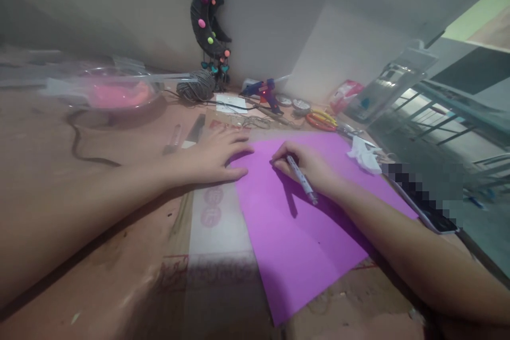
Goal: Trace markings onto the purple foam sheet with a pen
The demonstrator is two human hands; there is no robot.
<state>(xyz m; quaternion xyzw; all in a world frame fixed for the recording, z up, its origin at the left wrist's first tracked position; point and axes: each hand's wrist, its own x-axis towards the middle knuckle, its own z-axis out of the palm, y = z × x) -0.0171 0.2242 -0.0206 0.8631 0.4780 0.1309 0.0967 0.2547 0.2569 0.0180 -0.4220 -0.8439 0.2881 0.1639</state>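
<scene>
A purple sheet of paper [303, 244] lies on a worn work surface, partly over a piece of cardboard [215, 244] with printed marks. My left hand [217, 154] rests flat with fingers spread, its thumb and fingertips at the sheet's left edge. Near the upper middle of the paper, my right hand [300, 162] is closed around a pen [303, 180] with a pale patterned barrel. The pen slants, its back end toward me; its tip is hidden by my fingers. I cannot make out any line on the sheet.
Behind the paper are a blue glue gun [263, 94], grey yarn [196, 86], and orange-handled scissors [321, 121]. A clear bowl with pink contents [119, 93] stands at left. Crumpled tissue [364, 155] and a phone [426, 202] are at right. A dark moon ornament [207, 21] hangs behind.
</scene>
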